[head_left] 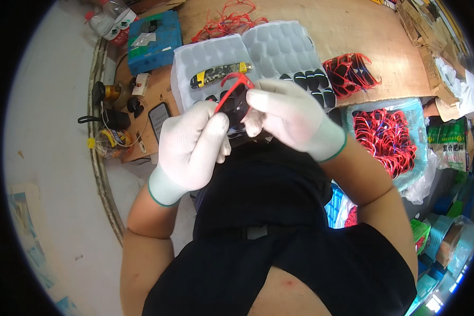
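My left hand (192, 145), in a white knit glove, pinches one side of a pair of red-framed sunglasses (239, 80). On the other side, my gloved right hand (292, 113) grips the same sunglasses, its thumb near a dark lens (238, 102). The sunglasses are tilted, and the fingers cover part of them. Just beyond lies a pale moulded tray (271, 42) with dark lenses (312, 80) in its near pockets. A yellow and camouflage-patterned utility knife (221, 74) rests across its left half.
Red glasses (350, 75) are stacked right of the tray; red frames (231, 21) lie behind it. A light-blue basket (420, 131) of red frames stands at the right. Leftward are a phone (159, 118), a blue box (154, 42) and bottles (108, 26). Cardboard (438, 73) lines the far right.
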`<act>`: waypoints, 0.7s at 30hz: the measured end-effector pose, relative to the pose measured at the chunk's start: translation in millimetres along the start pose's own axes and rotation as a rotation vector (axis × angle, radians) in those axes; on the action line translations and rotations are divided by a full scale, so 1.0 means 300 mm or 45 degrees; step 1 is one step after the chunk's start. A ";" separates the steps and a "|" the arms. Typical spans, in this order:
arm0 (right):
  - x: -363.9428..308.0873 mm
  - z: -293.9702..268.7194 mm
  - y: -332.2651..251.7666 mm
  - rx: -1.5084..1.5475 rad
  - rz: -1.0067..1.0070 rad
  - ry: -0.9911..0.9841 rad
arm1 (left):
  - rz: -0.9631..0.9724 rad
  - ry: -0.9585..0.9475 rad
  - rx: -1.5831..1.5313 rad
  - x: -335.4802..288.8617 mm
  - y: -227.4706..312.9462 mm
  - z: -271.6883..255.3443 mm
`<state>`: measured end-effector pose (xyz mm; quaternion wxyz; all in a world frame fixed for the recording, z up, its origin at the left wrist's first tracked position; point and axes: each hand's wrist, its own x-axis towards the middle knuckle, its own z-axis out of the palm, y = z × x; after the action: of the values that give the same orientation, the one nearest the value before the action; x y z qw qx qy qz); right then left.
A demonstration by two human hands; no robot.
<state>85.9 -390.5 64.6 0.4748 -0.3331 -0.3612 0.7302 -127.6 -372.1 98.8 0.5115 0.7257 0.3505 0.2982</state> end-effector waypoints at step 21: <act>-0.018 -0.117 0.083 -0.086 -0.308 -0.073 | 0.226 0.143 0.446 0.081 -0.070 0.136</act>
<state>105.6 -395.4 26.0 0.5375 -0.2819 -0.4364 0.6642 -85.4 -369.2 68.3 0.3289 0.8139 0.3595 0.3165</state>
